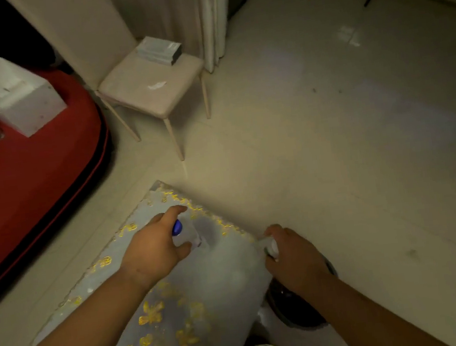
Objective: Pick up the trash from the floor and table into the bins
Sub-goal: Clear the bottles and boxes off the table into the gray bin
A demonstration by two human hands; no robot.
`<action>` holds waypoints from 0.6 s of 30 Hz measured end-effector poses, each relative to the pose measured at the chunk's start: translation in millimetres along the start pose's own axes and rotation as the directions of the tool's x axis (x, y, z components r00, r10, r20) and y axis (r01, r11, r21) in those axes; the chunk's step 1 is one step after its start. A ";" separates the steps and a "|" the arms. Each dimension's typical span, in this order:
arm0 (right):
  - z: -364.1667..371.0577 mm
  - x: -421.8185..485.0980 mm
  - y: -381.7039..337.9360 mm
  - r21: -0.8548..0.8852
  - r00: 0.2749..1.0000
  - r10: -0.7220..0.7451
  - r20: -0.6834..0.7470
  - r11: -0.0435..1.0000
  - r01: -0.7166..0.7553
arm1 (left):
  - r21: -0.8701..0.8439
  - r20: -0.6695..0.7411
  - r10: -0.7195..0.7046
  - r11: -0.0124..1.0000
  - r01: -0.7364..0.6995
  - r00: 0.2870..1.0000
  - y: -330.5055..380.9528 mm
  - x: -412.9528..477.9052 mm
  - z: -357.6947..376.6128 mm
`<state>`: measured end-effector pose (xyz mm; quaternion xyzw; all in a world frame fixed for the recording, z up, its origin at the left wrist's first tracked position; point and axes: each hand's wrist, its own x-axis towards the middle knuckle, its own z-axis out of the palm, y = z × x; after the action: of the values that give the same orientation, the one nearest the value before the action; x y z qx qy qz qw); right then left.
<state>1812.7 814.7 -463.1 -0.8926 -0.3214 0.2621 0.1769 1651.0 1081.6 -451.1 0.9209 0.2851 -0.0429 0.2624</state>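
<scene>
Table (180, 308), cloth-covered. Bin (298, 313) on the floor just beside the table's right edge. Left hand (153, 251) curls round the blue-capped bottle (185, 234) at the table's far end. Right hand (294, 256) clutches a white scrap (271, 246) above the bin. Risks: scrap released off-centre hits the floor; smooth bottle slips. No legible writing.

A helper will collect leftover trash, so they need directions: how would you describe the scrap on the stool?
Find the pale curtain at the top of the view; before it stands a beige stool with thin legs. On its seat lies a small white scrap, nearer the camera than the stack of grey booklets at the back corner. It alone is loose, ragged and flat.
</scene>
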 end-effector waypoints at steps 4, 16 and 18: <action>-53.9 -24.4 52.3 0.010 0.994 0.066 -0.081 0.998 -0.066 | -0.018 -0.009 0.112 0.994 -0.112 0.994 79.5 2.1 13.3; -37.6 -80.3 232.3 0.047 0.980 0.151 -0.129 0.988 -0.147 | -0.054 0.130 0.143 0.989 -0.137 0.981 222.5 -8.2 184.2; -19.2 -80.4 252.6 0.059 0.981 0.159 -0.114 0.986 -0.153 | -0.061 0.155 0.130 0.991 -0.122 0.979 228.6 -5.8 215.1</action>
<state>1892.6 573.7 -541.6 -0.9243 -0.2327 0.2297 0.1969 1786.5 809.5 -529.5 0.9238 0.2054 -0.0919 0.3099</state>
